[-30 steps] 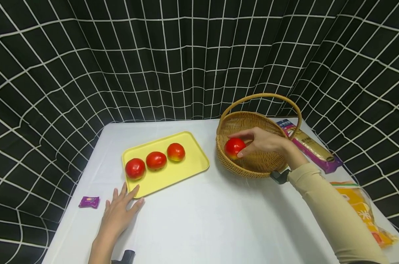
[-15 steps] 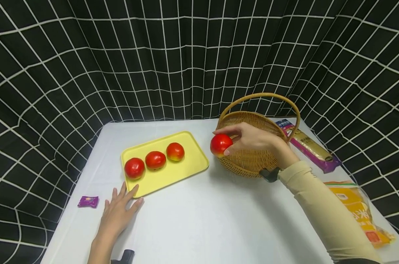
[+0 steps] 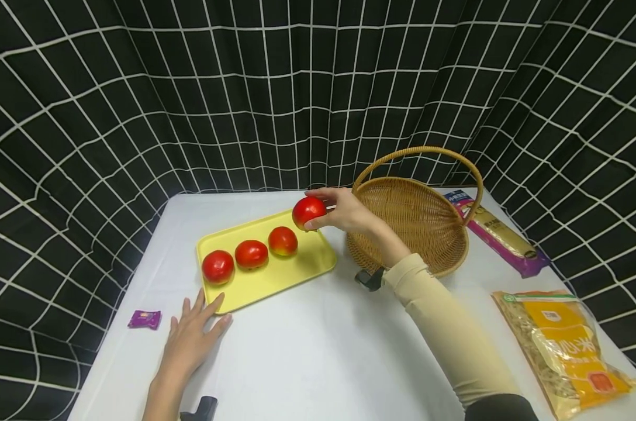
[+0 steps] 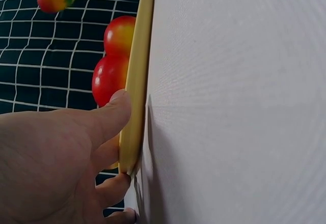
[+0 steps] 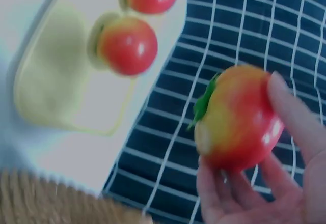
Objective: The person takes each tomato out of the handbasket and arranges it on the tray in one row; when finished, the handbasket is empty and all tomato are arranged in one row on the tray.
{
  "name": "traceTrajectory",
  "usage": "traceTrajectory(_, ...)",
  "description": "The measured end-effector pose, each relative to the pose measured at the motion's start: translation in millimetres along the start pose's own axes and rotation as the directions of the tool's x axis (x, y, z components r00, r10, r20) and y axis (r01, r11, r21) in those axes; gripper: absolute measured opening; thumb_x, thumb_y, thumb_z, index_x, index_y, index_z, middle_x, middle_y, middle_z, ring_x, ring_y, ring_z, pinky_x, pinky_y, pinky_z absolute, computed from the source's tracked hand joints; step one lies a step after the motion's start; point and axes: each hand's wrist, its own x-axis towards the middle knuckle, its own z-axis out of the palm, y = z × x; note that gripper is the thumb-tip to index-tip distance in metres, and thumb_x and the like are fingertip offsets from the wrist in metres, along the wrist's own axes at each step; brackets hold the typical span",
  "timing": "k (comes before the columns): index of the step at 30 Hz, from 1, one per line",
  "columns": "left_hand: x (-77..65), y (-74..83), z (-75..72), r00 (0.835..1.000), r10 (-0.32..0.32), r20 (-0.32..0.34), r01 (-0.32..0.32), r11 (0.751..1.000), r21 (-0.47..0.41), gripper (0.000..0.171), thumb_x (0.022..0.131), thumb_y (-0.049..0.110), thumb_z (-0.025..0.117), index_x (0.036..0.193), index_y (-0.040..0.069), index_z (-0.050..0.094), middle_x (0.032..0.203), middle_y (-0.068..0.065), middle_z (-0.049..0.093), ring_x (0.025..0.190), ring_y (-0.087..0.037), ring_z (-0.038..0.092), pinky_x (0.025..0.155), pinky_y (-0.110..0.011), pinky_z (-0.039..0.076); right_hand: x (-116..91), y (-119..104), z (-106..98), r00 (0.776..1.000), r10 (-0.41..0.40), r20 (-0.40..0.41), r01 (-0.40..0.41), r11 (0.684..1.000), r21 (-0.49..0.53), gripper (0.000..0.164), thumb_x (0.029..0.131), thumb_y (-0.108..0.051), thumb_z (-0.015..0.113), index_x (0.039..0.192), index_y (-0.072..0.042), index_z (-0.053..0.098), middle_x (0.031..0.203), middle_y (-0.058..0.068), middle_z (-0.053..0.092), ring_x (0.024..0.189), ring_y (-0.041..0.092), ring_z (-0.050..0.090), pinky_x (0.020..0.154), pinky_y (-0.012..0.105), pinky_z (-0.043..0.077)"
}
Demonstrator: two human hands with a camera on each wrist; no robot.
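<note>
A red tomato is held in my right hand above the far right part of the yellow tray. In the right wrist view, thumb and fingers curl round this tomato, whose green leaves and yellowish end face left. Three other tomatoes lie in a slanting row on the tray: a left one, a middle one and a right one. My left hand, fingers spread, rests at the tray's near left corner. The left wrist view has its thumb against the tray's rim.
A wicker basket with a tall arched handle stands right of the tray. Beside it lies a long purple and gold packet. An orange and clear bag is at the near right, a small purple wrapped sweet at the left.
My right hand has carried the tomato out of the basket and leftward to over the tray. The left hand has stayed at the tray's corner.
</note>
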Motion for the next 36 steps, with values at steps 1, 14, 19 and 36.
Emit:
traceTrajectory(1,0.0,0.3,-0.2,1.000,0.001,-0.001,-0.001,1.000,-0.001,0.072,0.105,0.049,0.060,0.166,0.018,0.037,0.176,-0.025,0.006,0.161,-0.055,-0.006,0.125,-0.075,-0.008,2,0,6,1.000,0.011,-0.020,-0.010,1.000,0.006,0.075,0.085,-0.017,0.090,0.153,-0.018,0.058,0.146,0.013,0.065,0.132,0.033,0.059,0.109,0.048,0.056)
traceTrajectory(14,-0.5,0.8,0.2,1.000,0.003,-0.006,-0.003,1.000,-0.003,0.071,0.105,0.049,0.059,0.165,0.018,0.038,0.177,-0.025,0.007,0.162,-0.054,-0.006,0.126,-0.075,-0.008,28,28,66,0.933,0.149,-0.327,-0.150,0.988,0.023,0.076,0.082,-0.007,0.090,0.151,-0.009,0.059,0.150,0.021,0.062,0.139,0.041,0.060,0.120,0.050,0.048)
traceTrajectory(19,0.1,1.5,-0.3,1.000,0.009,-0.011,-0.009,1.000,-0.002,0.071,0.105,0.049,0.060,0.165,0.018,0.038,0.177,-0.025,0.007,0.161,-0.055,-0.005,0.126,-0.076,-0.007,35,43,77,0.909,0.201,-0.366,-0.195,0.979,0.054,0.076,0.083,-0.007,0.090,0.152,-0.009,0.057,0.152,0.021,0.060,0.142,0.041,0.057,0.122,0.052,0.046)
traceTrajectory(36,0.0,-0.3,-1.5,1.000,0.015,-0.007,-0.015,1.000,0.000,0.071,0.106,0.049,0.060,0.166,0.018,0.038,0.176,-0.025,0.008,0.161,-0.055,-0.005,0.126,-0.076,-0.007,41,64,94,0.886,0.294,-0.358,-0.270,0.956,0.117,0.078,0.084,-0.012,0.090,0.154,-0.012,0.055,0.155,0.017,0.059,0.146,0.038,0.053,0.125,0.052,0.042)
